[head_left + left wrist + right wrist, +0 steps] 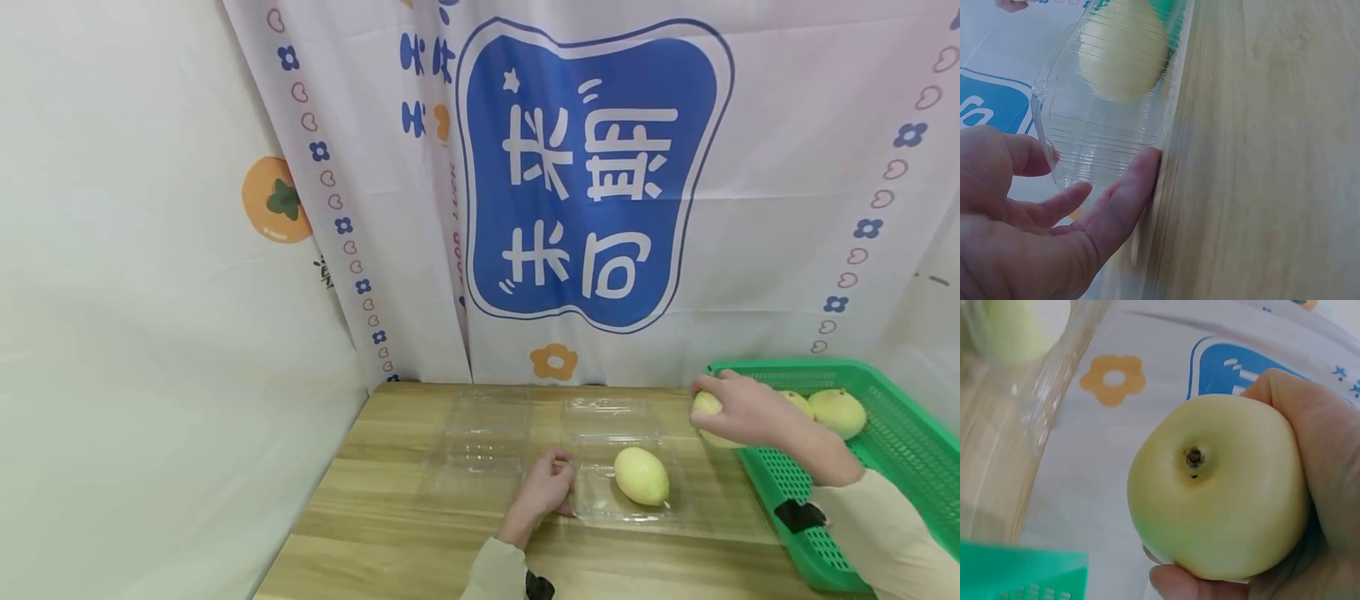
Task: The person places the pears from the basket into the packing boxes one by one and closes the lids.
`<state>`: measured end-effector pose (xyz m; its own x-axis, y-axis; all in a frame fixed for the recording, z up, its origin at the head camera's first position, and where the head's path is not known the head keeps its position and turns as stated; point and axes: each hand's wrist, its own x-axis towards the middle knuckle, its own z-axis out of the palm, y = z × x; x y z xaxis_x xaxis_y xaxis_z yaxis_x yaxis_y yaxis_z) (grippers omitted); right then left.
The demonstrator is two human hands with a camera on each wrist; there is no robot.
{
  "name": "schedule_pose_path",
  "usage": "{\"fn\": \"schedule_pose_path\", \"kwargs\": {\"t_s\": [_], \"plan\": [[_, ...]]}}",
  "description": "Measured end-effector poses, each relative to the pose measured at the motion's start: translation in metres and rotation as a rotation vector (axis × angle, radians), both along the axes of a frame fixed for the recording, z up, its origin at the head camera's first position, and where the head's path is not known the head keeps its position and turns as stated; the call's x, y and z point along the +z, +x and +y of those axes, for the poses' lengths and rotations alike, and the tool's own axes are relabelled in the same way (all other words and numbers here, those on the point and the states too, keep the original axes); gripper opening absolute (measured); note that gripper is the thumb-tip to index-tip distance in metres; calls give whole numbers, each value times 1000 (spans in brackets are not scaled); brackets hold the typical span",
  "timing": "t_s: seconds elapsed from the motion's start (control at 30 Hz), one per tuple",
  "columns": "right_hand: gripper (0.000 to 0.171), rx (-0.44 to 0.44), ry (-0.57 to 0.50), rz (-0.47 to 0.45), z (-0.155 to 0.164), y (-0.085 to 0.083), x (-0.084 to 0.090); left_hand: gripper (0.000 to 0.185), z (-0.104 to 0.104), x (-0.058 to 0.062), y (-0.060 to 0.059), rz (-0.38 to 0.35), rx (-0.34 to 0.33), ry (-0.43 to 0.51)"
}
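While the left hand (543, 485) rests at the left end of a clear plastic container (596, 490), its fingers spread against the plastic, a pale yellow pear (641, 477) sits inside, toward the right, long axis slanting from far left to near right. So that's bare floor between this pear and the left fingertips! Slightly farther out, and right, the right hand (738, 410) has its fingers curled firmly round a second pear (1216, 500), one dimpled end facing us in the right wrist view. It hinges on this, I'd judge: the container lies leftward and nearer, touched by the left hand, apart from the right. Just beside, the green basket (855, 365) holds more pears (836, 414); over left, another clear container (480, 475); behind everything, printed cloth (772, 275).
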<state>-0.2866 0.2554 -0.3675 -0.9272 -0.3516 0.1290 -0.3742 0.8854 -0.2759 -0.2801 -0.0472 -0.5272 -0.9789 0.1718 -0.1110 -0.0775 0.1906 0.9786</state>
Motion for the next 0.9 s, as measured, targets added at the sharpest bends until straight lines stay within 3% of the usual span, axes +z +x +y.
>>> {"fn": "schedule_pose_path", "kwargs": {"t_s": [0.63,0.9], "plan": [[29,52,-17,104,-46,11,-22,32,-1,1,2,-9,2,10],[31,60,-21,69,-62,12,-33,32,-1,2,1,-6,5,8]]}}
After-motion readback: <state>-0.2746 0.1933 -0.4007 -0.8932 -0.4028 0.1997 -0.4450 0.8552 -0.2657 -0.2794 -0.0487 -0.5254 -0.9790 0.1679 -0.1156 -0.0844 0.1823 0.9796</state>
